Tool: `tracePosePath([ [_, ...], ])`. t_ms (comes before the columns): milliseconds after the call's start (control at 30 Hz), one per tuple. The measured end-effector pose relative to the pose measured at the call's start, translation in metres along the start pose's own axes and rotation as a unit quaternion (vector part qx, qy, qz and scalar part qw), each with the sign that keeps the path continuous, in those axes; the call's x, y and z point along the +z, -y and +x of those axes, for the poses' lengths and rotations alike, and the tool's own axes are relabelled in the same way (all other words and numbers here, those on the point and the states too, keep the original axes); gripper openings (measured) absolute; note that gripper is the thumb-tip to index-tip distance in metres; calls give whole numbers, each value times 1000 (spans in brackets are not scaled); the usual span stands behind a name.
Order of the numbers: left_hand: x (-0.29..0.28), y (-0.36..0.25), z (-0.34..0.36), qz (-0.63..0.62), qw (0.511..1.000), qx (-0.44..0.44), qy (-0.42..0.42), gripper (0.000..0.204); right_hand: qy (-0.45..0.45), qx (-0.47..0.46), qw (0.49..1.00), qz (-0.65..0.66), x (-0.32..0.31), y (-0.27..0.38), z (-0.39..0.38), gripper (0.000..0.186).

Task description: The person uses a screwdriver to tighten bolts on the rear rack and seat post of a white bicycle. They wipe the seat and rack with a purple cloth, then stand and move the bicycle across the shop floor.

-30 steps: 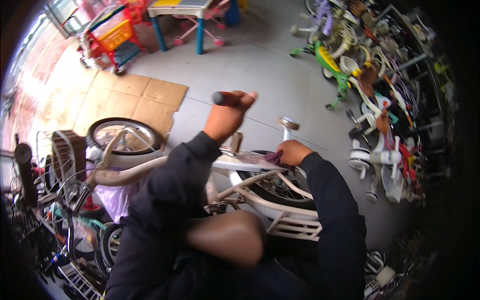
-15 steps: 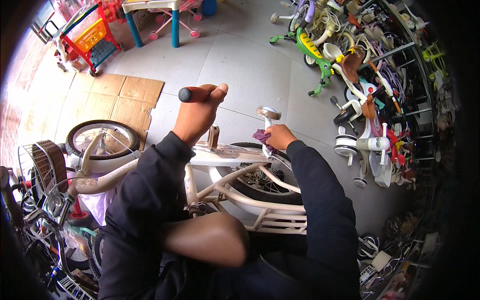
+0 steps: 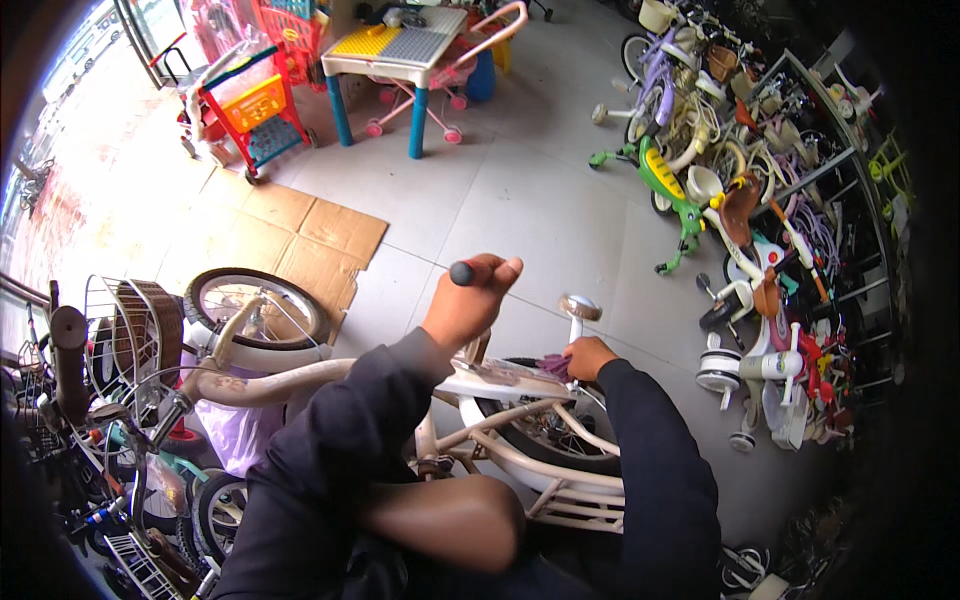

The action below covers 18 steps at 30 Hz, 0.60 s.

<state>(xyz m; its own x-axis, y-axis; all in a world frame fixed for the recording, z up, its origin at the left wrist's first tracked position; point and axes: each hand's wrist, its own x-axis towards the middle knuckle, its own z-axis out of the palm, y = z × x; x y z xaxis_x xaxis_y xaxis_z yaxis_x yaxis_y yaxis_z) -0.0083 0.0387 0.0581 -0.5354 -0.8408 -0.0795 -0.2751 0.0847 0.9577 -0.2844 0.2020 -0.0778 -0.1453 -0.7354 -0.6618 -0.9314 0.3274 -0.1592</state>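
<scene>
A cream and white bicycle frame (image 3: 515, 412) lies on its side before me, its rear wheel (image 3: 600, 455) partly behind the frame. Raised above the chain guard (image 3: 510, 380), my left hand (image 3: 467, 312) is closed around a tool with a red and black handle (image 3: 480, 270); the tool's working end is hidden. My right hand (image 3: 590, 358) grips a purple cloth (image 3: 553, 367) at the foot of a small training wheel's white bracket (image 3: 577, 328). The training wheel (image 3: 580, 307) sticks up beyond that hand. A brown saddle (image 3: 450, 525) sits close to my body.
The bicycle's front wheel (image 3: 258, 308) lies by flattened cardboard (image 3: 300, 230) at left, near a wire basket (image 3: 130, 325). Farther off stand a play table (image 3: 380, 68) and a toy cart (image 3: 250, 105). Children's ride-ons, including a green one (image 3: 672, 190), crowd the right side.
The view has tilted up, so the scene sits lower and farther right and more of the play table shows. Both hands keep their holds and stay about the same place over the bicycle.
</scene>
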Motion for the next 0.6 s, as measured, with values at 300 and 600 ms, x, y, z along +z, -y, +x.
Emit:
tracePosePath([
  [300,0,-7,-2,-7,1000,-11,17,51,-2,-148,982,116,-15,52,-10,47],
  [600,3,6,2,21,999,41,14,49,136,-124,978,102,-42,67,-32,49],
])
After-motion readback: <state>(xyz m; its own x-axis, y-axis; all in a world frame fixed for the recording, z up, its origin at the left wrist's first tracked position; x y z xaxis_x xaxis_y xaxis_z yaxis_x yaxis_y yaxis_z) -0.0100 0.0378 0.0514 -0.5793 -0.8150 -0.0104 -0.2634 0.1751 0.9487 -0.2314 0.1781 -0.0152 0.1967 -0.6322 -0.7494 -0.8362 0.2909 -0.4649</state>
